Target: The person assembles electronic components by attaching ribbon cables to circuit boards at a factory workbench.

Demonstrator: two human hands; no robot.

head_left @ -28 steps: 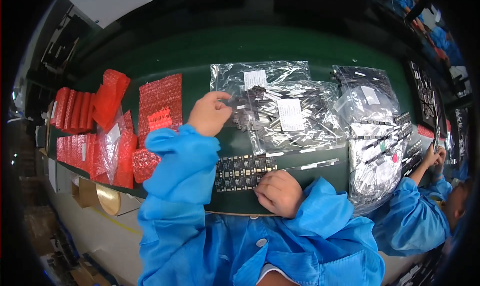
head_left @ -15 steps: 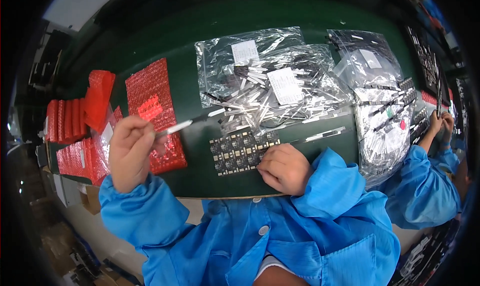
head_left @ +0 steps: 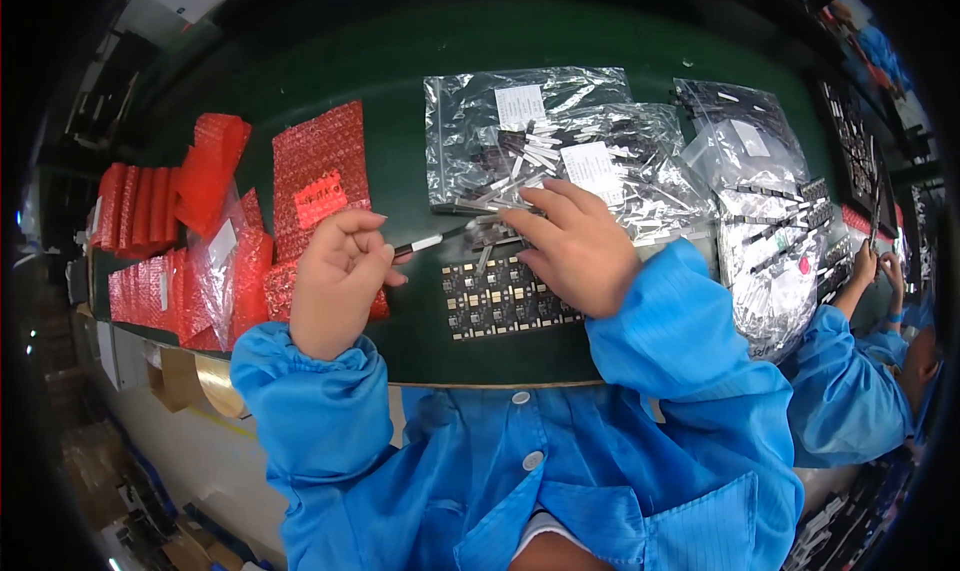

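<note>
A thin black-and-white strip (head_left: 418, 244) is pinched between the thumb and fingers of my left hand (head_left: 345, 279), its far end pointing toward the pile of strips. My right hand (head_left: 580, 246) is over the near left edge of a clear plastic bag (head_left: 645, 126), its thumb and index finger apart at several loose strips (head_left: 492, 236). Whether those fingertips grip a strip is hard to see. Just below lies a panel of small black circuit boards (head_left: 500, 303), its right part covered by my right hand. Many similar strips (head_left: 540, 151) fill the bag.
Red bubble-wrap pouches (head_left: 140, 211) and a flat red bubble-wrap sheet (head_left: 315, 151) lie on the left of the green table (head_left: 400, 356). More clear bags (head_left: 765, 301) with black boards lie at right. Beyond them, a co-worker's hands (head_left: 878, 261) hold a thin dark piece.
My right hand has left the board panel and moved up to the strips by the bag. My left hand has shifted right, still holding its strip. The view has turned slightly.
</note>
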